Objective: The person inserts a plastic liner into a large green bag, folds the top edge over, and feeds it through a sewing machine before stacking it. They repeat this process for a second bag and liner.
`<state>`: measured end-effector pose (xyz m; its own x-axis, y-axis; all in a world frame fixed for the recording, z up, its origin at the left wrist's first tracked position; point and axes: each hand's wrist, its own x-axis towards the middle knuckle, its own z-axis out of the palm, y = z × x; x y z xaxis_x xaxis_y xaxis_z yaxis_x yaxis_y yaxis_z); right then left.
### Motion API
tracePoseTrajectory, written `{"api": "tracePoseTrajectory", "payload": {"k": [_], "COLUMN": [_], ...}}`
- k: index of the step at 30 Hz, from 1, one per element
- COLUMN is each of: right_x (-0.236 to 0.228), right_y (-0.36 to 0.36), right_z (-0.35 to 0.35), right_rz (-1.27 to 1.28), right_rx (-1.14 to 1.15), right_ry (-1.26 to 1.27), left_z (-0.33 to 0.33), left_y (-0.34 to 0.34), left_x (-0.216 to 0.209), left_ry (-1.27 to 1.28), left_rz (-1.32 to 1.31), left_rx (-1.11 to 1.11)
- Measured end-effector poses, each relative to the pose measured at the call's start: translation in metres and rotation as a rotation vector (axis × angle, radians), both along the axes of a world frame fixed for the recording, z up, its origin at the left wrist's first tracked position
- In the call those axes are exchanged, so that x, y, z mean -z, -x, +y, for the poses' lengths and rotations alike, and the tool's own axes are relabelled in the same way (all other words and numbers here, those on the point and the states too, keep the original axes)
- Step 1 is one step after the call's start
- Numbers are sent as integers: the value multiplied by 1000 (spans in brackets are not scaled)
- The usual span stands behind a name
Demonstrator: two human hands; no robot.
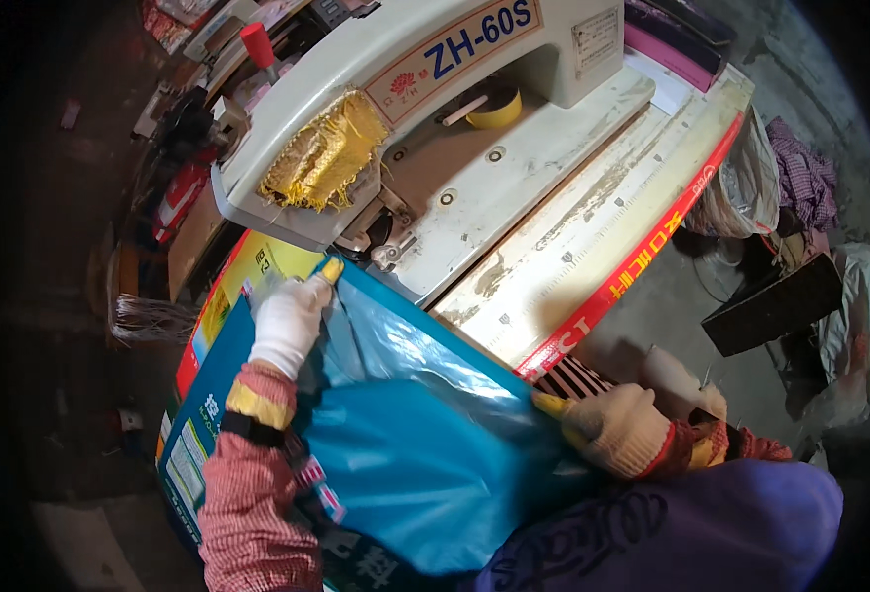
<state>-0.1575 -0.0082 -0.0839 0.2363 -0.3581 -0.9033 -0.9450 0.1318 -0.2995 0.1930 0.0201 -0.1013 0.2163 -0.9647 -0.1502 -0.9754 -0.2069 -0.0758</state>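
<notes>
A large teal plastic sack [415, 424] spreads across the front edge of a sewing machine [543, 148], its top edge running slantwise from the presser foot [387, 242] down to the right. My left hand [289, 321], in a white glove with yellow fingertips, pinches the sack's far left edge just below the machine's head. At the other end of that edge, my right hand [624, 429], also gloved, has its fingers closed on the sack's corner. The sack's film is creased and shiny between both hands. The needle itself cannot be made out.
Yellow woven cloth [326, 153] is wrapped on the machine's head. A yellow tape roll [496, 107] lies under its arm. Red tape [632, 266] lines the table edge. To the right are a dark box [775, 304], plastic bags [746, 183] and a checked cloth [802, 173].
</notes>
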Motion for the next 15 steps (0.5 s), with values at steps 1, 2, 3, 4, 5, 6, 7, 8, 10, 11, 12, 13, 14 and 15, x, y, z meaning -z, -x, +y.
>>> {"api": "tracePoseTrajectory", "payload": {"k": [1,2,3,4,5,6,7,8,10,11,12,13,14,15], "right_x": [-2,-3,-6,-8,-12,-17,-9,-2,73,58,32,24,48,62], "right_y": [-5,-9,-11,-13,-14,-17,-26,-30,-59,-100,-133,-131,-158,-186], "right_z": [-4,-8,-7,-6,-3,0,1,5,19,21,32,2,-15,-33], "right_rz": [-15,-25,-24,-20,-20,-25,-35,-213,-477,-243,-70,-423,-645,-524], "right_rx": [-37,-68,-89,-105,-122,-153,-208,-385,-623,-392,-201,-548,-461,-674], "right_ry": [4,9,25,40,56,77,80,241,880,1037,1187,1214,1235,1054], "left_z": [5,0,-6,-15,-24,-31,-27,-35,-51,-71,-58,-61,-73,-76], "left_y": [4,8,13,8,-1,-13,-47,-70,-143,-113,-150,-138,-121,-111], "left_x": [3,4,3,7,8,5,26,25,32,10,-2,-28,-56,-75], "left_ry": [44,58,85,131,177,216,363,318,402,456,596,605,497,380], "left_rz": [-67,-51,-25,-60,-99,-168,-68,-61,-317,-23,4,-78,-252,-432], "left_rx": [89,88,96,117,135,214,192,172,299,-29,-5,28,-33,-112]}}
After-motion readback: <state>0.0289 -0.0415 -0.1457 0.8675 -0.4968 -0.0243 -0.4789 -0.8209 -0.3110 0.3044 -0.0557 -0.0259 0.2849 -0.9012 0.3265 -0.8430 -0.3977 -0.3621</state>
